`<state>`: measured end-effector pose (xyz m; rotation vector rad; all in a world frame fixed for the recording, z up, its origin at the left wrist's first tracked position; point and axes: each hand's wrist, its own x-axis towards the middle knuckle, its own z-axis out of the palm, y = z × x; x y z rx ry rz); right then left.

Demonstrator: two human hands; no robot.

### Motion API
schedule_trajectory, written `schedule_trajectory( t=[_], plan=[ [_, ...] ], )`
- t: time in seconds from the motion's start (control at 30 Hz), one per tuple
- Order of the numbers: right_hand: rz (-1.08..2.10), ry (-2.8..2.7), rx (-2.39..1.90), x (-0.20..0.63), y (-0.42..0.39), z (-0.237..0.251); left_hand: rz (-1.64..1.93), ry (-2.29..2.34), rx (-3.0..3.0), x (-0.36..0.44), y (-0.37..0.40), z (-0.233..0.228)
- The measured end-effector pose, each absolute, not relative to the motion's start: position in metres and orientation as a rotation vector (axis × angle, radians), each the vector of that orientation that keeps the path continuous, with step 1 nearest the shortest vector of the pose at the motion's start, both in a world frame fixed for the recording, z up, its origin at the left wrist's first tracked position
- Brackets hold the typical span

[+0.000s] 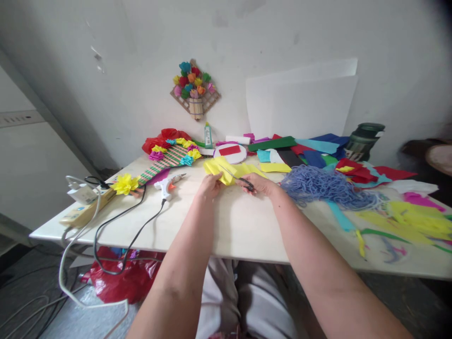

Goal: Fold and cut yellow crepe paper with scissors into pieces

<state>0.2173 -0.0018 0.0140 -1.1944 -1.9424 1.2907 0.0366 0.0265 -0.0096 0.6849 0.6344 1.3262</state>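
My left hand pinches the near left end of a strip of yellow crepe paper just above the table. Closed around the dark handles of a pair of scissors, my right hand is at the strip's right part. The blades point left across the yellow paper; whether they are apart I cannot tell. Behind the paper lies a round white piece with a purple rim and a red rectangle on it. Left of my hands rests a white glue gun.
A woven piece with paper flowers lies at the left, near a power strip with trailing cables. Blue yarn and coloured paper sheets cover the right side. A dark green bottle leans toward the wall beside a glue bottle further left.
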Motion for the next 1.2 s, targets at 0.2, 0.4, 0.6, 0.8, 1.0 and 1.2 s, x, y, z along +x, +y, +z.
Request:
schedule_trajectory(
  t=[0.2, 0.4, 0.6, 0.8, 1.0, 1.2],
  plan=[
    [1.282, -1.937, -1.201, 0.2160, -0.0029, 0.0146, 1.309, 0.641, 0.684, 0.0399, 0.0221, -0.0068],
    [1.277, -1.928, -1.205, 0.2160, -0.0040, 0.0152, 1.329, 0.624, 0.691, 0.0400, 0.0213, -0.0062],
    [1.297, -1.891, -1.212, 0.2124, -0.0085, 0.0204, 1.322, 0.638, 0.677, 0.0395, 0.0201, -0.0045],
    [1.288, -1.893, -1.191, 0.2116, -0.0066, 0.0189, 1.316, 0.632, 0.654, 0.0380, 0.0225, -0.0065],
    [1.273, -1.888, -1.181, 0.2119, -0.0028, 0.0151, 1.321, 0.628, 0.642, 0.0368, 0.0248, -0.0077],
    [1.313, -1.876, -1.164, 0.2125, -0.0038, 0.0163, 1.294, 0.632, 0.648, 0.0347, 0.0247, -0.0070]
  ],
)
